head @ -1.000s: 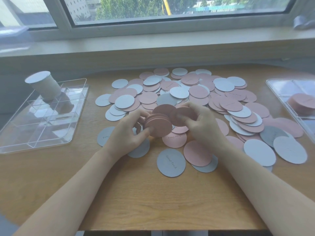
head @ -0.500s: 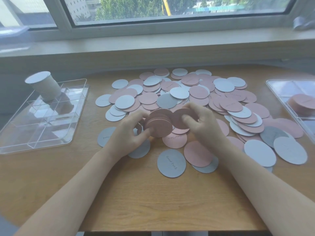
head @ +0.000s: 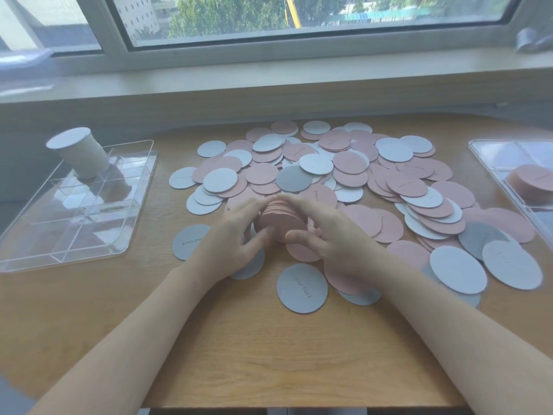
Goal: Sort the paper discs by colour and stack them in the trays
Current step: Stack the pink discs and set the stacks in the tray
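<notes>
head view: both hands meet over the middle of the table (head: 239, 354). left hand (head: 230, 235) and right hand (head: 332, 235) each curl fingers round a pink stack (head: 281, 220), held between them just above the loose discs (head: 344, 175). judgement: the step is squaring the stack; best done by tapping its edges level, keeping thumbs low so no disc slips, then carrying it to the right tray (head: 493, 163), where a pink pile (head: 532, 182) already sits. grey and white discs remain mixed with pink across the table, so sorting looks far from done. left tray (head: 74, 223), clear with dividers, holds a tall white stack (head: 77, 154) in a far compartment. surface is pale wood; a sill and window (head: 299, 22) run behind, trees outside.
</notes>
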A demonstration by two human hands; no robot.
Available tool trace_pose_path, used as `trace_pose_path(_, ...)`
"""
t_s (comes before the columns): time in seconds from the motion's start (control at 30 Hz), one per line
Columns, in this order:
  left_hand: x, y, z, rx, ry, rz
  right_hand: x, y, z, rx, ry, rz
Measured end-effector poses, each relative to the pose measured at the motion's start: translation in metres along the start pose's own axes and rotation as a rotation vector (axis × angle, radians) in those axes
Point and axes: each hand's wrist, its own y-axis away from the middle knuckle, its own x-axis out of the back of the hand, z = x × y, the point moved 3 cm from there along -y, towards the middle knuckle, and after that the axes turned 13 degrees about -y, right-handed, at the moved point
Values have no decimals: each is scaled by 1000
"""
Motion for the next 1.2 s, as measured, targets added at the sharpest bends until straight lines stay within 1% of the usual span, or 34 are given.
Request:
trace_pose_path(0.13,-6,0,1,7,-76,-64,-5,0,3,74,155,30)
trace_pose_path(0.27,-9,1,6,30,-70,-119,-8,0,1,108,149,86)
trace_pose_path(0.33,-11,1,7,60,-77,-163,-9,-1,3,103,231,67)
trace_pose_path(0.4,-13,3,10,85,-81,-194,-12,-1,7,79,320,11)
trace_pose_path(0.47,-13,6,11,81,-73,-165,-13,-1,10,90,396,3)
trace_pose_path(0.57,-10,7,10,69,-97,-62,-13,-2,6,131,454,27)
trace_pose_path(0.7,-8,9,2,124,-69,-26,-10,0,2,81,391,-45)
trace_pose_path(0.8,-6,13,-5,152,-55,-8,14,0,5,72,333,54)
trace_pose_path(0.87,-4,13,-8,176,-17,-1,37,1,13,13,423,92)
trace_pose_path(0.9,-4,13,-8,180,-8,1,47,2,17,-50,471,78)
trace_pose_path(1.03,-5,13,-7,176,2,-6,70,11,28,-305,569,-65)
trace_pose_path(1.1,-5,13,-7,173,19,-7,71,12,27,-340,517,-69)
trace_pose_path(1.2,-3,13,-7,169,37,-8,72,11,25,-335,464,-19)
